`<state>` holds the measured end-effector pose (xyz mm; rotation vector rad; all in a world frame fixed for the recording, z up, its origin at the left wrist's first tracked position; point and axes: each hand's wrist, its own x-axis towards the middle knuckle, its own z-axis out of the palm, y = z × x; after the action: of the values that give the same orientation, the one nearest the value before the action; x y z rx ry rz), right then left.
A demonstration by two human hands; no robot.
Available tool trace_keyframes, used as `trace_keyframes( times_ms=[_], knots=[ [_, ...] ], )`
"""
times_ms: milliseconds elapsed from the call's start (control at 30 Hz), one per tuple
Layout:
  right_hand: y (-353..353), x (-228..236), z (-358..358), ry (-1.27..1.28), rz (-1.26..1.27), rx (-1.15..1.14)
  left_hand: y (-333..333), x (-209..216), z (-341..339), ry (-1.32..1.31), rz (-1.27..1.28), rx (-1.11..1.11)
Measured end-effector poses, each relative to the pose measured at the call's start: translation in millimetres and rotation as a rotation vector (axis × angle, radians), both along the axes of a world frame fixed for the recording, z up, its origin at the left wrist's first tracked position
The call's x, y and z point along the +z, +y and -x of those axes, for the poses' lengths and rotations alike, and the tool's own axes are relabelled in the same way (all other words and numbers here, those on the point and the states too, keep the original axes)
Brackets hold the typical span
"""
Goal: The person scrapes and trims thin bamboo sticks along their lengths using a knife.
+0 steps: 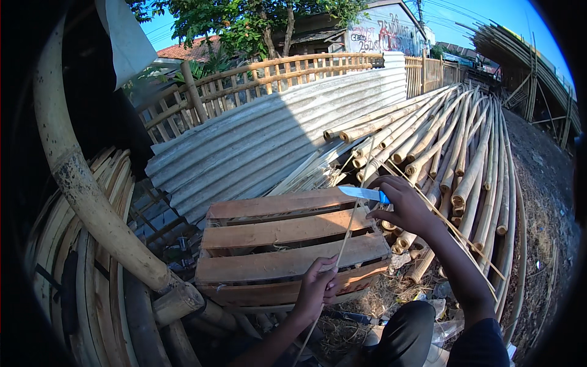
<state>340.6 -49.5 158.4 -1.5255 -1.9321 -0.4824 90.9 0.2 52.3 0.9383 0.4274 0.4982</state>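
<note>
Left hand [318, 284] pinches bamboo strip [345, 235] — slanting up-right toward knife [362, 194].

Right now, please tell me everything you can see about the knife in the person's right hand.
The knife has a short, flat, pale blade of bright metal, as it looks, and a blue handle, mostly hidden inside the right hand. It lies almost level, tip pointing to the person's left, above the far edge of the wooden pallet. Its blade meets the thin bamboo strip, which the left hand grips lower down.
</note>
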Motion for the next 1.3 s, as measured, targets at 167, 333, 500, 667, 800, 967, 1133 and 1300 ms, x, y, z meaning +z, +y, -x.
trace_keyframes(
  times_ms=[167, 333, 500, 667, 800, 967, 1133, 1300],
  knots=[
    [8.6, 44.3, -29.8, -0.017, 0.632, 0.024, 21.3, 34.6, -68.3, -0.068, -0.031, -0.311],
    [-29.1, 88.6, -107.5, 0.140, 0.715, -0.248, 28.3, 72.8, -117.1, 0.149, -0.682, -0.423],
    [-141.9, 120.4, -218.6, 0.410, 0.405, -0.426, 24.9, 149.0, -97.3, 0.294, -1.755, 0.124],
    [-192.9, 67.5, -252.7, 0.752, 0.059, -0.403, 39.4, 157.3, -79.4, -0.009, -1.682, 0.371],
    [-120.8, 9.0, -195.6, 1.077, 0.231, -0.210, 58.6, 99.1, -75.6, 0.123, -1.419, 0.239],
    [-9.2, -35.2, -104.8, 1.622, 0.107, 0.115, 58.5, 38.1, -69.5, 0.308, -1.026, -0.061],
    [80.4, -35.2, -36.1, 1.819, -0.090, 0.298, 46.6, 6.5, -51.2, 0.239, -0.362, -0.218],
    [121.1, -24.3, 42.4, 1.811, -0.212, 0.422, 55.6, -2.2, -17.3, 0.125, -0.290, -0.078]
  ],
)
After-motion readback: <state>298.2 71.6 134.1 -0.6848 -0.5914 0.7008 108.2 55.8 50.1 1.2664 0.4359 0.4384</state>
